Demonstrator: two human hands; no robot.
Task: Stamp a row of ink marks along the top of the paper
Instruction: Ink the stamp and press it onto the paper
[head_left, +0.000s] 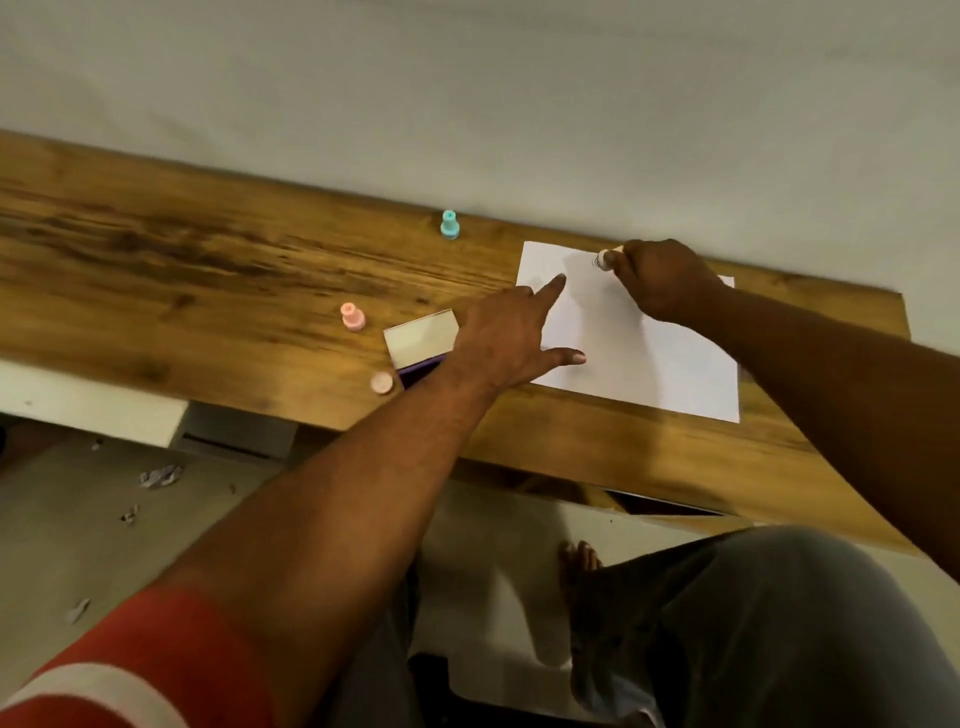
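Note:
A white sheet of paper (649, 353) lies on the wooden table (208, 270) at the right. My right hand (665, 280) grips a small pale stamp (605, 258) tilted at the paper's top edge; a faint round mark shows under its tip. My left hand (509, 338) lies flat on the paper's left edge, fingers spread, holding nothing. An open ink pad box (421, 340) sits just left of that hand, its purple pad partly hidden by my wrist.
A teal stamp (449, 224) stands near the table's far edge against the wall. A pink stamp (353, 317) stands left of the box, and a pink round cap (382, 383) lies near the front edge. Paper scraps litter the floor at left.

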